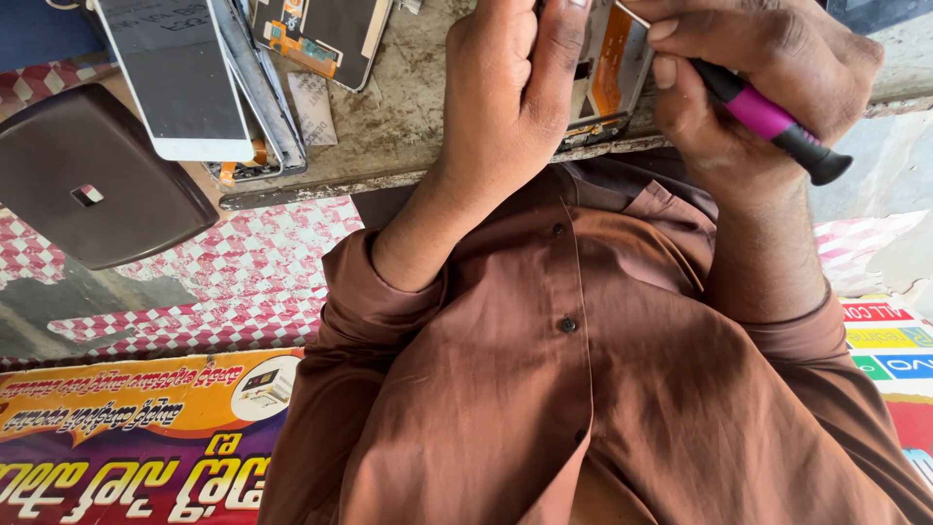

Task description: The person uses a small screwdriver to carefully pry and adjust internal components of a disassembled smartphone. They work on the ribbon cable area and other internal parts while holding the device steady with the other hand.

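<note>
Left hand [505,87] curled, fingers pressed down on an opened phone body [607,83] with an orange ribbon strip, right at the near edge of the tabletop [389,126]. Right hand [748,78] closed around a screwdriver with pink and black handle [773,122], tip end hidden behind the fingers, handle jutting out past the tabletop edge. Little room between the two hands; brown shirt [583,369] close under the edge. Further left on the tabletop: a white phone screen panel [175,78] lying over a dark frame [258,92], another opened phone back [321,34], a small paper slip [313,105]. Beyond the corner, a brown plastic stool [87,175] over red-and-white checkered floor covering [233,272].
</note>
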